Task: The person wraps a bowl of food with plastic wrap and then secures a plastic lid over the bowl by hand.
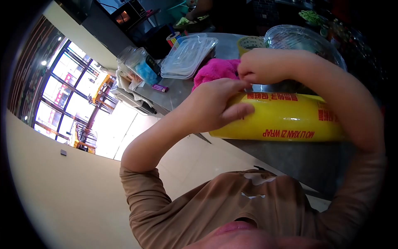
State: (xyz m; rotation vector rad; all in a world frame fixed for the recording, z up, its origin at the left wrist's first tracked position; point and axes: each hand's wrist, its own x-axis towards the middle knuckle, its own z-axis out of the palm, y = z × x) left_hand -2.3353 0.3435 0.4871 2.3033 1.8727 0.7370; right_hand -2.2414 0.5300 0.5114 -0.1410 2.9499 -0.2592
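A yellow roll of plastic wrap (286, 118) with red lettering lies along the near edge of the grey counter. At its left end is my left hand (219, 99), its thumb resting on the roll and its fingers curled over the far side. My right hand (259, 68) is closed just beyond the roll, close to the left fingertips. What its fingers hold, if anything, is too small to make out. A bright pink cloth (213, 72) lies directly behind my hands. My right forearm passes over the roll's right end and hides part of it.
Behind are a roll of tape (251, 43), a film-covered bowl (306, 39) and clear plastic containers (186, 56). A jar with blue contents (143, 66) and a purple lighter (160, 88) sit at left. Another person's arm (201, 9) reaches over greens at the back.
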